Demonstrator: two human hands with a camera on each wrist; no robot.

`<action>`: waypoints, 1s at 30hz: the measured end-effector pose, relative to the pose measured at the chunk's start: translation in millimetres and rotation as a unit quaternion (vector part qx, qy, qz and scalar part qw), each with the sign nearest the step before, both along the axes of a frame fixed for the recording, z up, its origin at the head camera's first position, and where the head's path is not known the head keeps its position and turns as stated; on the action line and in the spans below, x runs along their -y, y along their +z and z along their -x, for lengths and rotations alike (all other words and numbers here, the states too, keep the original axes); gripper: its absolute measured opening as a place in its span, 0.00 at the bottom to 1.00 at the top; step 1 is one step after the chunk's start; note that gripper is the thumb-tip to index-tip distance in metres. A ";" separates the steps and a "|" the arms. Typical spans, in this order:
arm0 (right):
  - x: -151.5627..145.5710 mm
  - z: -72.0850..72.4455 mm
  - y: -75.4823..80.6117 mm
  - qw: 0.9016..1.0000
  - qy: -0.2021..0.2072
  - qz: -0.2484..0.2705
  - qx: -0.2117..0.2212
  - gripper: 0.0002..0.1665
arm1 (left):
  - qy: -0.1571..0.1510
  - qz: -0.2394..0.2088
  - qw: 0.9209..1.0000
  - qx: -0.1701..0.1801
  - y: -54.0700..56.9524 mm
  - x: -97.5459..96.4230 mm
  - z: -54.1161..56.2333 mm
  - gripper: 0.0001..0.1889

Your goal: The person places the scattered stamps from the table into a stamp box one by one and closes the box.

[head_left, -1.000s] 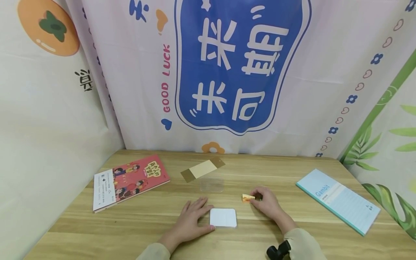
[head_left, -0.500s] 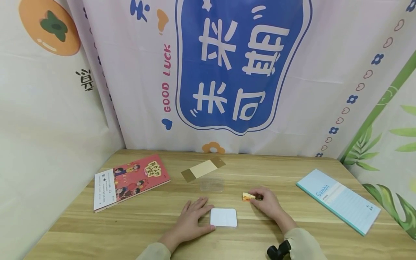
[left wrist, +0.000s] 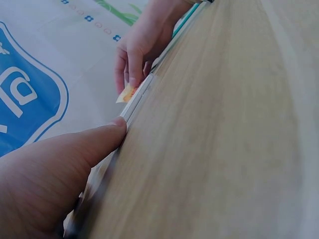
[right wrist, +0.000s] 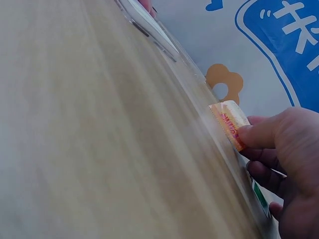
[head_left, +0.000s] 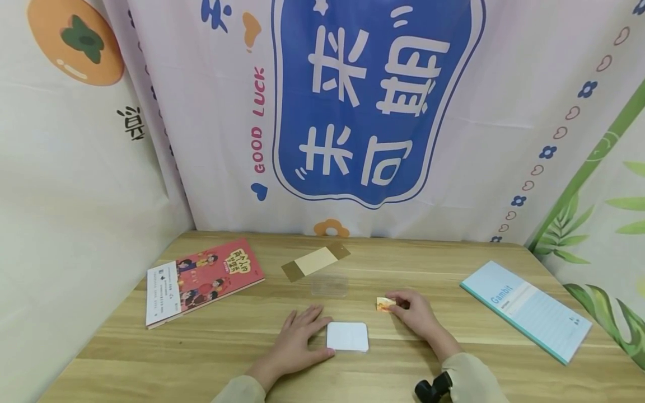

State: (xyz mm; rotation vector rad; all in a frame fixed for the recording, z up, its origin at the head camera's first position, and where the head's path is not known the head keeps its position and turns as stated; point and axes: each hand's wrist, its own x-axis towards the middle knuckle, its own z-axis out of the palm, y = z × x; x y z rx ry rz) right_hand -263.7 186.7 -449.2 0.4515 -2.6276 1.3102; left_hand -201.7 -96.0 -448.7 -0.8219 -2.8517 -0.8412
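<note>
My left hand (head_left: pixel 299 341) lies spread on the wooden table (head_left: pixel 242 358). Its thumb and forefinger touch the left side of a flat white rectangle (head_left: pixel 347 336) with rounded corners. In the left wrist view the thumb (left wrist: pixel 107 137) rests at the rectangle's edge. Right of that, thumb and fingers of my right hand (head_left: pixel 415 316) pinch a small orange-and-cream packet (head_left: pixel 385 304). From the right wrist view, the packet (right wrist: pixel 229 124) shows pink lettering and a serrated edge, close over the tabletop. The lower fingers curl beneath the hand.
Behind the white rectangle lie a clear plastic piece (head_left: pixel 329 286) and a brown-and-beige strip (head_left: pixel 315 262). A red book (head_left: pixel 206 282) lies at the left, and a light blue notebook (head_left: pixel 524 310) at the right. A printed curtain (head_left: pixel 227 207) hangs along the table's back.
The packet in my right fingers has tilted slightly, and its printed face shows more fully. My left hand and the white rectangle have stayed in place.
</note>
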 end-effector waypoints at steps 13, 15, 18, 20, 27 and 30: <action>5.6 -5.9 14.9 0.998 -0.019 0.035 0.045 0.14 | -0.004 -0.001 1.000 -0.006 -0.7 -0.7 0.4 0.33; 7.5 -7.2 16.6 0.997 -0.018 0.050 0.053 0.13 | -0.004 -0.002 1.000 -0.008 -0.6 -0.6 0.1 0.33; 11.5 -10.6 19.6 0.996 -0.005 0.070 0.057 0.13 | -0.004 -0.002 1.000 -0.007 -0.4 -0.4 -0.4 0.33; 15.3 -13.6 21.5 0.995 0.005 0.080 0.056 0.13 | -0.001 0.000 1.000 -0.005 -0.8 -0.3 -0.4 0.34; 34.7 -27.8 27.2 0.985 0.051 0.140 0.090 0.14 | 0.003 0.005 1.000 -0.006 -0.8 -0.2 0.5 0.34; 43.0 -32.6 27.3 0.980 0.071 0.155 0.105 0.16 | 0.002 0.005 1.000 -0.002 -0.7 -0.5 0.5 0.34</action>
